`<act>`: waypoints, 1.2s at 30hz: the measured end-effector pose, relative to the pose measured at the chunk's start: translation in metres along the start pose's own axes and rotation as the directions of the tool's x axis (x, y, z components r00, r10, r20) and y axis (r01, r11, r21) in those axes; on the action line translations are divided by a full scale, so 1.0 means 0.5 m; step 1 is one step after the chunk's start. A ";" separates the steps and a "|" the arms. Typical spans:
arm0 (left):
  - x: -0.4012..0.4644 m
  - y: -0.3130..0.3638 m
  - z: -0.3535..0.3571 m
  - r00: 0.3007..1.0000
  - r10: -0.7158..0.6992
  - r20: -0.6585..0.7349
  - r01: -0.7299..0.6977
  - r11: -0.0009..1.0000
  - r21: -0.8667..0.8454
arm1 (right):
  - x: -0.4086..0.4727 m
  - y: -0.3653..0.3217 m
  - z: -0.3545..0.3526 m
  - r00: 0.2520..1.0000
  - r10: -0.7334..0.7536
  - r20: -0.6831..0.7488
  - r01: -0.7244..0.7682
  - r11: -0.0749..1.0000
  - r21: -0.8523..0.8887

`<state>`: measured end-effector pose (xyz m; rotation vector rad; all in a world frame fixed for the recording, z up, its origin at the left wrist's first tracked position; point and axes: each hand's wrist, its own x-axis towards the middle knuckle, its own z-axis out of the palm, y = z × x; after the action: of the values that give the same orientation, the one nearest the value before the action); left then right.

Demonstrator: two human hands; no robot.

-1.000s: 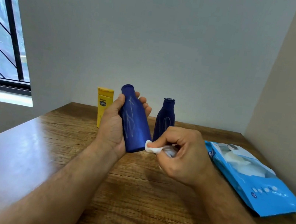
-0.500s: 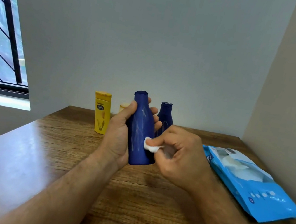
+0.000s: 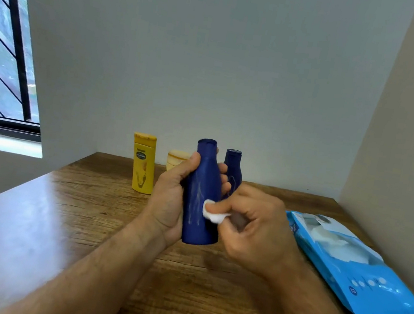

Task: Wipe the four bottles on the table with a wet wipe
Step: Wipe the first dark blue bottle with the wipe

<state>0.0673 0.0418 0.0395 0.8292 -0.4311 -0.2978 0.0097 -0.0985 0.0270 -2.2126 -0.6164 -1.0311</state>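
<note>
Wooden table [image 3: 25, 236] set in a grey-walled corner, window [image 3: 1, 43] at left. Left hand [image 3: 172, 200] grips a dark blue bottle [image 3: 202, 202] upright above the table. Right hand [image 3: 256, 230] pinches a white wet wipe [image 3: 214, 213] against its side. Behind: yellow bottle [image 3: 143, 164], cream-lidded bottle [image 3: 176, 160], second blue bottle [image 3: 233, 166]. Right: blue wipes pack [image 3: 361, 273], lying flat.

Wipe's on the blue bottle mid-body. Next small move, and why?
Probably drag the wet wipe down toward the base: the right hand pinches it against the held blue bottle, which the left hand grips upright, and pale streaks show below.
</note>
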 end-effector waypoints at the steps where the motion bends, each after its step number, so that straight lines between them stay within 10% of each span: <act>1: 0.002 0.002 -0.003 1.000 0.010 -0.008 -0.010 1.000 -0.026 | -0.001 0.000 -0.001 0.998 -0.003 0.059 0.003 1.000 0.003; 9: -0.006 -0.014 0.011 0.999 -0.032 0.027 0.031 0.998 0.046 | 0.014 -0.006 -0.001 0.972 0.041 -0.232 -0.059 0.996 -0.070; 16: 0.010 0.017 -0.014 0.995 0.084 -0.056 -0.089 0.992 -0.091 | 0.003 -0.008 -0.002 0.981 0.034 0.191 -0.032 0.999 -0.013; 24: -0.005 -0.018 0.012 0.998 -0.062 0.008 0.062 0.998 0.017 | 0.012 -0.013 0.002 0.960 0.102 -0.261 -0.095 0.995 0.039; 30: 0.004 0.008 -0.010 0.992 0.069 -0.109 -0.074 0.996 -0.041 | 0.001 -0.011 -0.001 0.968 0.064 0.244 -0.065 0.998 -0.002; 36: -0.006 -0.004 0.007 0.999 -0.049 -0.015 0.049 0.999 -0.015 | 0.014 -0.020 0.006 0.975 0.103 -0.199 -0.098 0.995 0.031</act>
<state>0.0628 0.0395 0.0391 0.8281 -0.3946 -0.3398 0.0093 -0.0885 0.0342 -2.0663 -0.4195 -1.1707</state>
